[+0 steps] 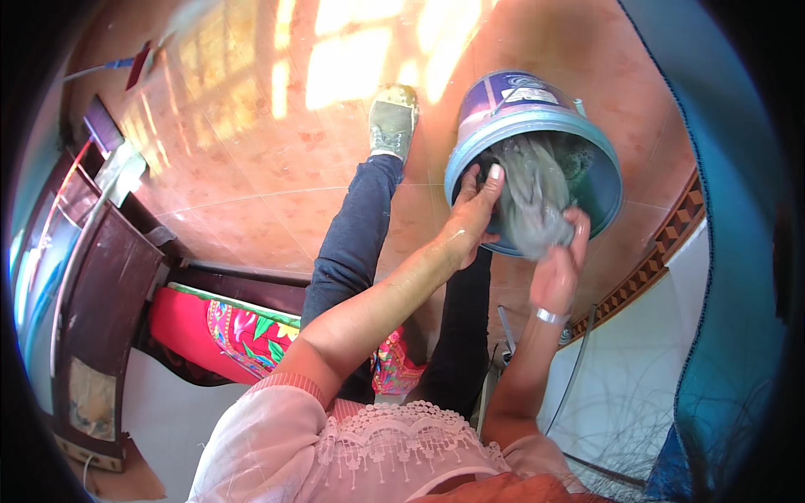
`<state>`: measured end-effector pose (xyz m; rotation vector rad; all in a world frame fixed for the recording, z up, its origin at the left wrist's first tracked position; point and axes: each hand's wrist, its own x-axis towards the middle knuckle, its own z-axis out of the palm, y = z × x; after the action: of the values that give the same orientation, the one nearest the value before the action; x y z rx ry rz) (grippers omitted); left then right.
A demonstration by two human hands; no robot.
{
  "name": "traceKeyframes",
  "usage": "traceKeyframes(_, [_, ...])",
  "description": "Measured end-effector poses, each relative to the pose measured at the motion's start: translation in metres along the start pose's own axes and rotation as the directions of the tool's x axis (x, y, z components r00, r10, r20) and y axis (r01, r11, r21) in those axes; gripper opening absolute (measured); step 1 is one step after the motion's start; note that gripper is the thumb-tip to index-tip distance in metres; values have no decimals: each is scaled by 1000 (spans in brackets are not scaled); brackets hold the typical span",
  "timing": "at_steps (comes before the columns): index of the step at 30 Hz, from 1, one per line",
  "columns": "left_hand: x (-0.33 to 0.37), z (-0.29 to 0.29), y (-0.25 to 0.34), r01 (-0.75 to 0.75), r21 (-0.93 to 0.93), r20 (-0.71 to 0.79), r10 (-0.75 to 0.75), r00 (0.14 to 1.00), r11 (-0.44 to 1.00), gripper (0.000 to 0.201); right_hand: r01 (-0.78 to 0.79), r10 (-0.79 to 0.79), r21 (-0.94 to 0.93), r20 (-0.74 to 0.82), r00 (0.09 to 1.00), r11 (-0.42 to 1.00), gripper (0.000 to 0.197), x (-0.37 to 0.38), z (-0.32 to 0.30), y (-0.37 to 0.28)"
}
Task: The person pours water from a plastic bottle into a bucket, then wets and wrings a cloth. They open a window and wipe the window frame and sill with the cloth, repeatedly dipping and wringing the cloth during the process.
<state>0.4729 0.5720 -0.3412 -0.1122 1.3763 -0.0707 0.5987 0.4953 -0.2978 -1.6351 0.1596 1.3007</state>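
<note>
A wet grey cloth [532, 189] is bunched up at the mouth of a blue and purple bucket [616, 197]. The cloth is slightly blurred by motion, and its upper part reaches down into the bucket. My right hand [560, 268], with a silvery band at the wrist, has its fingers curled around the cloth's near end. At the left rim, my left hand [476, 214] lies beside the cloth with thumb and fingers apart. Its skin looks wet. Foam or suds [579, 159] show inside the bucket to the right of the cloth.
My shoe [392, 121] is planted on the tiled floor [243, 159] left of the bucket. A red floral cloth [214, 335] covers something low at left, near dark wooden furniture [105, 310]. A blue curtain [729, 277] hangs at right, by a patterned border [646, 268].
</note>
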Motion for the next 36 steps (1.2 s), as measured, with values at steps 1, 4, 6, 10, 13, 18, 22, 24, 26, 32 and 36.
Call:
traceKeyframes(1, [-1,1,1,-3,-55,98,8,995,998,104,18,-19,35,34,999,999,60,-20,5,-9])
traceKeyframes(4, [7,3,-6,-23,-240,224,79,972,970,104,-34,34,0,26,999,999,81,-69,35,-30])
traceKeyframes(6, [-3,11,1,-94,-28,202,97,975,995,98,29,-17,-108,117,993,994,70,-89,39,-27])
traceKeyframes(10, [12,4,-16,-277,-180,297,320,900,944,75,149,-128,-500,77,989,853,21,-78,60,-19])
traceKeyframes(13, [49,-25,-49,-62,-530,457,346,819,846,43,359,-401,-696,112,909,622,19,-38,65,5])
traceKeyframes(18, [1,18,-6,-262,99,-112,273,956,960,21,261,-414,-683,-67,908,682,22,36,44,19])
traceKeyframes(22, [6,10,-13,-561,472,143,569,810,680,30,268,-372,-519,-105,922,812,28,57,2,35])
traceKeyframes(24, [-7,16,-7,-542,590,145,582,800,598,34,194,-288,-614,-56,956,765,28,53,-14,28])
traceKeyframes(26, [-21,20,2,-503,759,192,596,780,413,39,403,-440,-885,273,856,235,25,53,-35,14])
traceKeyframes(32, [-27,20,-16,-544,839,465,542,700,-16,58,315,-181,-608,273,945,729,52,58,-1,-13])
traceKeyframes(36, [-22,18,-18,-425,808,208,475,855,409,70,367,-456,-803,135,880,469,45,81,-4,54])
